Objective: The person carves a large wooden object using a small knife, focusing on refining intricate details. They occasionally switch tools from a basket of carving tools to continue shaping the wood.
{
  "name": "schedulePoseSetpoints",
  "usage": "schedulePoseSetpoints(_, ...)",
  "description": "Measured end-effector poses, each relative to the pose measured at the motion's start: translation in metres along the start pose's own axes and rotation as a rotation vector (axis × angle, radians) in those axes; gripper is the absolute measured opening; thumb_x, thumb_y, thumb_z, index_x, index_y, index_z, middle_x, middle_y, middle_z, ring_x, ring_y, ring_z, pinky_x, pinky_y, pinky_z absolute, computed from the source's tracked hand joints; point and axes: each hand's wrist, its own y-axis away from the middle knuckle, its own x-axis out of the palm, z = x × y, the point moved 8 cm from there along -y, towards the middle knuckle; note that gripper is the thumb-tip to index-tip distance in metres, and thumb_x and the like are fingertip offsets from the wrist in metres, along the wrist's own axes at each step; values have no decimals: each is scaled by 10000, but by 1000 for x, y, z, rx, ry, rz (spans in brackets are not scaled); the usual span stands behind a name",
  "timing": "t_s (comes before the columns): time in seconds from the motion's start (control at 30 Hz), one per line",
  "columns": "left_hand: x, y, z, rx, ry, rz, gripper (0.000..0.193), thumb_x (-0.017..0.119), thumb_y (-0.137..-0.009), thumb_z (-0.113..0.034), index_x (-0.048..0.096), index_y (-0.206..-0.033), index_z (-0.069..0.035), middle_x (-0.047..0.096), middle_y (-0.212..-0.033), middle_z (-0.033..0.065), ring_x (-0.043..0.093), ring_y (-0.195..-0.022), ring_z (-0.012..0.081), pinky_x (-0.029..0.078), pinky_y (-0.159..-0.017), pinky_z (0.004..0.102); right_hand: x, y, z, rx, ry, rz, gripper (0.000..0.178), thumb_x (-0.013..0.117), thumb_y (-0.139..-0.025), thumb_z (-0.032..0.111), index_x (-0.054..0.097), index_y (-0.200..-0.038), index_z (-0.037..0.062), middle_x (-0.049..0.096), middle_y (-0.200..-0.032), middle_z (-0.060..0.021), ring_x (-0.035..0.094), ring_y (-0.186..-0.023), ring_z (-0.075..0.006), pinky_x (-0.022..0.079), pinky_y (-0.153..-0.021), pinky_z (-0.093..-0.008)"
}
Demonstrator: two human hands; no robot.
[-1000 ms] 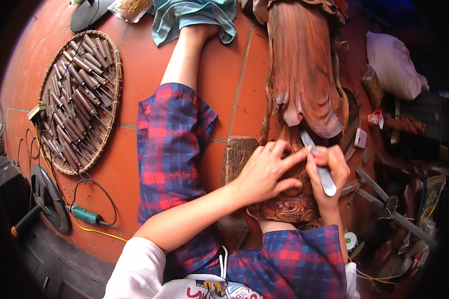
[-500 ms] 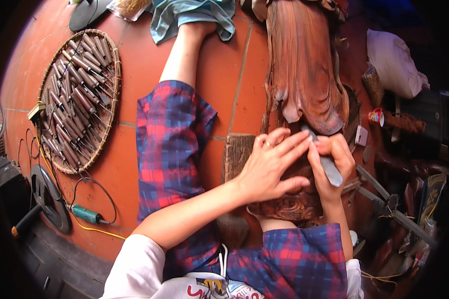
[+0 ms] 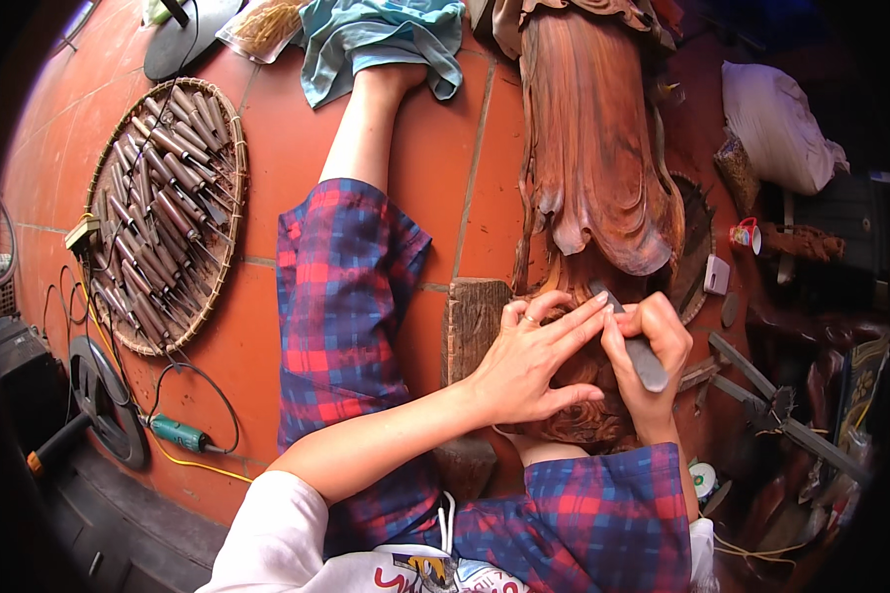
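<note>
A large carved piece of reddish-brown wood (image 3: 593, 138) lies lengthwise in front of me, its smooth grain flowing toward me. Nearer, its finely carved part (image 3: 585, 420) sits between my legs, partly covered by my hands. My right hand (image 3: 653, 341) is closed around a flat grey bar-shaped tool (image 3: 647, 364) with a rounded near end. The far end of that tool rests on the wood. My left hand (image 3: 529, 366) lies over the carving with fingers spread, its fingertips at the tool's far end; a ring is on one finger.
At left, a round woven tray (image 3: 229, 232) holds many dark-handled carving tools (image 3: 168, 208). A green power tool (image 3: 176, 432) with a cord lies below it. A wooden block (image 3: 477, 321) stands left of the carving. Metal bars (image 3: 752, 371) and a white sack (image 3: 776, 124) are at right.
Both hands and the grey tool have slid slightly toward me along the wood. The whole view has shifted a little as well.
</note>
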Motion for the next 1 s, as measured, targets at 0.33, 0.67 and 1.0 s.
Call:
schedulePoseSetpoints(0.33, -9, -9, -1, -7, 50, -13, 935, 725, -810, -601, 435, -1530, -80, 403, -1619, 89, 470, -1265, 334, 346, -1002, 474, -3, -6, -3, 26, -39, -61, 203, 741, -813, -65, 555, -751, -13, 590, -776, -89, 620, -720, -181, 493, -672, -313)
schedulePoseSetpoints(0.67, -9, -19, -2, 1, 84, -6, 968, 726, -812, -605, 390, -1562, -95, 382, -1630, 104, 476, -1249, 344, 356, -974, 469, -9, -14, -16, 120, -105, -106, 243, 731, -832, -71, 523, -722, -11, 568, -750, -59, 554, -704, -122, 437, -648, -273)
schedulePoseSetpoints(1.0, -19, -25, 3, 2, 45, -64, 958, 728, -804, -593, 405, -1551, -89, 369, -1638, 83, 486, -1214, 337, 362, -982, 465, -4, -30, -13, 74, -104, -87, 226, 735, -834, -62, 543, -726, -13, 556, -740, -39, 530, -689, -111, 432, -647, -267)
